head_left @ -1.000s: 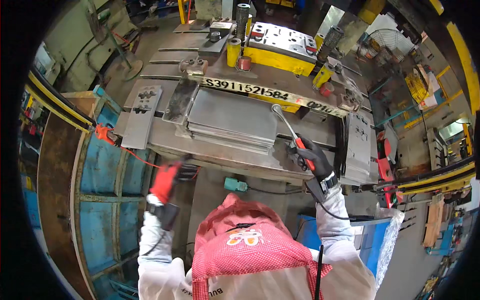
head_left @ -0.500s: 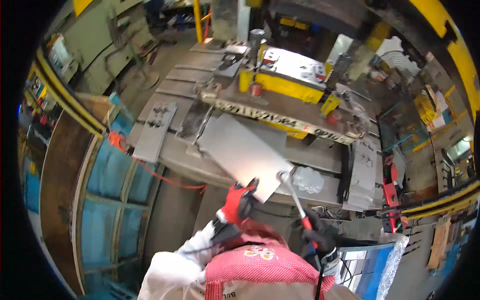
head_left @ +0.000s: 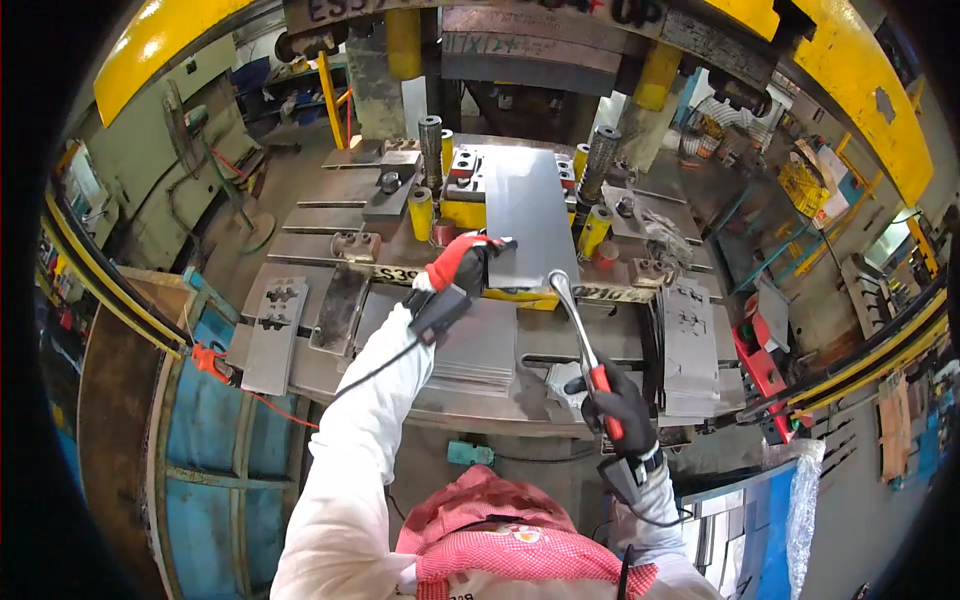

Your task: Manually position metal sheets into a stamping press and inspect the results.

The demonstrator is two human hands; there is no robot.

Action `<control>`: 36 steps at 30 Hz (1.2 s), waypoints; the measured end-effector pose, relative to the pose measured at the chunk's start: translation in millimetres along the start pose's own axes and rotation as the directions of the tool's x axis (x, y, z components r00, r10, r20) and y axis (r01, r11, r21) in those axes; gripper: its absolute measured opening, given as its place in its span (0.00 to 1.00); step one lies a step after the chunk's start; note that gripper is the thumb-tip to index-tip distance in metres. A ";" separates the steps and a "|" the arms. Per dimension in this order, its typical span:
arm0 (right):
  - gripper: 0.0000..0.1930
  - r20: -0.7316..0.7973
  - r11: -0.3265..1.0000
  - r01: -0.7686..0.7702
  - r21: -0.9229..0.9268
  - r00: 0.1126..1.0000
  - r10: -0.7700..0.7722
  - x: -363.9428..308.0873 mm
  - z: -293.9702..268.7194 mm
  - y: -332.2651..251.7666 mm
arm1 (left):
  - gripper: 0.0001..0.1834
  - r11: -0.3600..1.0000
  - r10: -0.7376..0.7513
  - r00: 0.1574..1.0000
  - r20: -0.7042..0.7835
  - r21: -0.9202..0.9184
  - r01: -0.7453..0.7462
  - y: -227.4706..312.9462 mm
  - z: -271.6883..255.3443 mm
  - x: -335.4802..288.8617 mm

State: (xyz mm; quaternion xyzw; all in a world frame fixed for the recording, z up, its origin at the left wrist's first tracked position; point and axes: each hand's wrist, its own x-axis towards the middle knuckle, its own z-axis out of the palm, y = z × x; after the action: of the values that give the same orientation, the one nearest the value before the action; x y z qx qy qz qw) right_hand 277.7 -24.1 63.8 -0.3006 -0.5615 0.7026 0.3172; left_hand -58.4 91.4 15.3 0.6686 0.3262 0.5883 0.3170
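Observation:
A flat grey metal sheet (head_left: 530, 215) lies over the die between the posts, its near edge towards me. My left hand (head_left: 463, 266), in a red and black glove, grips the sheet's near left side, with the thumb on top. My right hand (head_left: 622, 408), in a black glove, is closed round a red-handled tool (head_left: 574, 318) with a shiny metal shaft. The tool's rounded head meets the sheet's near right corner. Below the left hand is a stack of similar sheets (head_left: 468, 355) on the press bed.
Steel guide posts (head_left: 599, 165) and yellow posts (head_left: 421, 213) flank the die. The press's upper block (head_left: 530, 60) hangs above. Punched plates (head_left: 690, 345) are piled at the right, and another punched plate (head_left: 274, 345) lies at the left. A blue-panelled frame (head_left: 210, 420) stands lower left.
The sheet has moved forward from the near side of the bed to over the die, and straightened. Both hands have reached forward with it. My view has shifted, showing more of the press above.

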 end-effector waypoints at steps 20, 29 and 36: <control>0.31 0.015 0.998 -0.024 0.058 1.000 0.023 42.7 -2.2 -3.4 | 0.16 0.819 -0.511 0.860 -0.018 -0.315 0.480 -46.8 -18.7 7.7; 0.31 0.152 0.979 -0.080 0.187 0.987 0.052 54.6 -7.1 -12.7 | 0.19 0.852 -0.453 0.864 -0.220 -0.391 0.348 -21.8 -2.4 5.1; 0.31 0.109 0.994 -0.074 0.083 0.992 0.065 51.6 -3.1 -18.6 | 0.22 0.639 -0.507 0.850 -0.143 -0.724 0.259 37.2 65.5 -34.1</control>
State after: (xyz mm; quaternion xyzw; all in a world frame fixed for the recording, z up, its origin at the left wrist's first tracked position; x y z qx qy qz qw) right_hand 250.2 21.3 78.1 -0.2681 -0.5358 0.7520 0.2748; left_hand 5.8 39.4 18.5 0.3088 0.2723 0.6874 0.5983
